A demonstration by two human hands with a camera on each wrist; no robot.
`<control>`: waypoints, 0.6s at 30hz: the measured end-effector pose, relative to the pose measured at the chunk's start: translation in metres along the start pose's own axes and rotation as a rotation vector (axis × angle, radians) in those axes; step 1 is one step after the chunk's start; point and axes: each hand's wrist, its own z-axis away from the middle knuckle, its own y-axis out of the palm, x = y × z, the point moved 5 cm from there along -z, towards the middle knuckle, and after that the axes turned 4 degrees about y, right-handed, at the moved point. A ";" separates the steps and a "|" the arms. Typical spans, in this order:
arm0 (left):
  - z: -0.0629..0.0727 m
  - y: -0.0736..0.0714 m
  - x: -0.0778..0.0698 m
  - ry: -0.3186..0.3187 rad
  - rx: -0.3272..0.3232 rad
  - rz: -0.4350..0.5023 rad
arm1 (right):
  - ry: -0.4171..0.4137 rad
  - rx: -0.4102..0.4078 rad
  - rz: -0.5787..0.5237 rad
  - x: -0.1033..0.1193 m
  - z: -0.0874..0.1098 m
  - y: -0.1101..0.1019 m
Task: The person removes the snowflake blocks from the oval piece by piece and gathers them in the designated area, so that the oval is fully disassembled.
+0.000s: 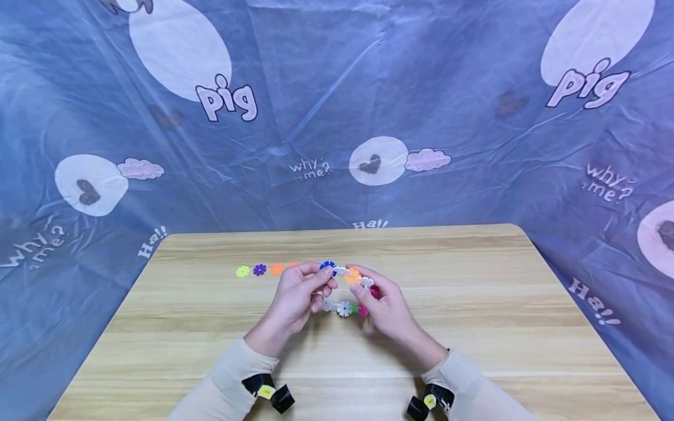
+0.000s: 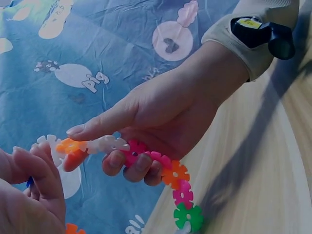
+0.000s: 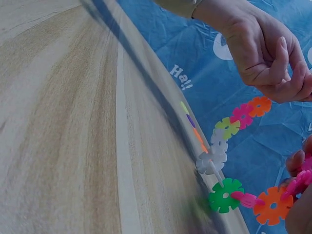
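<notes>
Interlocking plastic snowflake discs form a curved chain (image 1: 344, 309) held up between both hands above the table. My left hand (image 1: 296, 293) pinches a blue disc (image 1: 327, 267) at the chain's upper left. With thumb and forefinger my right hand (image 1: 389, 307) pinches an orange disc (image 1: 352, 276), and white discs sit on either side of it. In the left wrist view the right hand's other fingers curl round pink discs (image 2: 134, 152). Below them hang orange, pink and green discs (image 2: 188, 217). The right wrist view shows white discs (image 3: 211, 162) and a yellow-green, pink and orange stretch near the left hand.
Behind the hands, loose discs lie in a row on the wooden table (image 1: 447, 257): yellow-green (image 1: 243, 271), purple (image 1: 260, 269) and orange (image 1: 277, 269). The left hand partly covers the row's right end. A blue printed cloth (image 1: 326, 117) hangs behind the table.
</notes>
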 end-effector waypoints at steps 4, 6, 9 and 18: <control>0.000 0.001 0.000 0.009 -0.019 -0.009 | 0.001 0.005 -0.005 0.001 0.000 0.000; 0.000 0.001 -0.001 0.024 -0.017 -0.023 | 0.000 0.004 -0.004 0.002 0.000 0.000; -0.002 0.002 -0.003 0.043 0.000 -0.056 | 0.003 0.006 -0.003 0.001 0.000 0.000; 0.001 -0.001 -0.004 0.076 0.013 -0.155 | 0.007 0.005 -0.011 0.002 0.001 0.000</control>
